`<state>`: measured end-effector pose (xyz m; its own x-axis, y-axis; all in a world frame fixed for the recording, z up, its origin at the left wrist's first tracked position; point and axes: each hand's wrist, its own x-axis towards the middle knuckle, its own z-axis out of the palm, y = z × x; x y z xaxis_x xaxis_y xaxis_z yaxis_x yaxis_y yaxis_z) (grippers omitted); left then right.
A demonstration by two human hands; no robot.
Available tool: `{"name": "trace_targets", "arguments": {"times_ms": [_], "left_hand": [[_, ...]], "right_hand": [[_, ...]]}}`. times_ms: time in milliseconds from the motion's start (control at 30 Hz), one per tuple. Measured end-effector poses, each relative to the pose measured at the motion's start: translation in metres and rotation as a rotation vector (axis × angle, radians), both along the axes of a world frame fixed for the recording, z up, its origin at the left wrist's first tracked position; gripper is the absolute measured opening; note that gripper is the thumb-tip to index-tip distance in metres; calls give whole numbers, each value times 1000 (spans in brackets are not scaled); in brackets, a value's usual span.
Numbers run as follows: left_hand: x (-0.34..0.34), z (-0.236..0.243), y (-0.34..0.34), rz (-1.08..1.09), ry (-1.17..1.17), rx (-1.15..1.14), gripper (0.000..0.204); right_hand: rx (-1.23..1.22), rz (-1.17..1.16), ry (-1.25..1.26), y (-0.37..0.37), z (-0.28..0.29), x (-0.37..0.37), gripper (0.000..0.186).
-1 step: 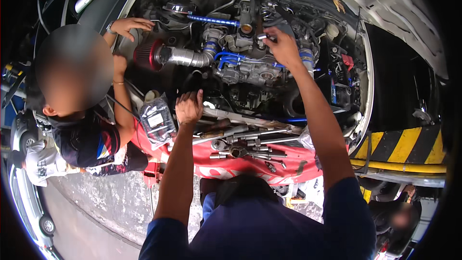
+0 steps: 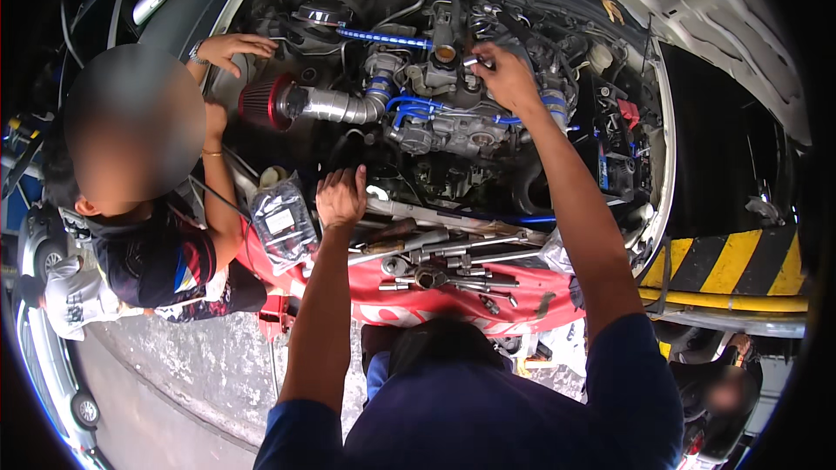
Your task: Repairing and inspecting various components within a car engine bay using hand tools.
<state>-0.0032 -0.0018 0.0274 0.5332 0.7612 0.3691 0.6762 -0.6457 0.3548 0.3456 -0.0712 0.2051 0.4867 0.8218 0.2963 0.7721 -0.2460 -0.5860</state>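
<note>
Nearest, I saw tools [image 2: 431, 277] strewn over the red cover [image 2: 370, 285], and just beyond them the left hand [image 2: 341, 200] lay back up, fingers loosely spread, at the front panel [image 2: 414, 208], well apart from the right. Over the engine [image 2: 466, 133], the right hand [image 2: 505, 78] pinched a metal piece [image 2: 471, 61] between thumb and fingers: small, short, bright silver. I read its long axis as roughly crosswise, its free end pointing left, though the fingers hid the rest.
</note>
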Motion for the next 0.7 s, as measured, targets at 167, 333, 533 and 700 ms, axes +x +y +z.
{"name": "trace_targets", "arguments": {"times_ms": [167,333,533,700], "left_hand": [[1,-1,7,4,15,-11,42],[1,-5,12,3,21,15,40],[-1,-7,15,1,24,24,38],[2,-9,12,0,22,20,36]], "right_hand": [[-298,28,-223,76,-11,31,34],[-396,101,-295,107,-23,46,37],[-368,149,-350,116,-35,49,33],[-425,165,-360,118,-39,57,38]]}}
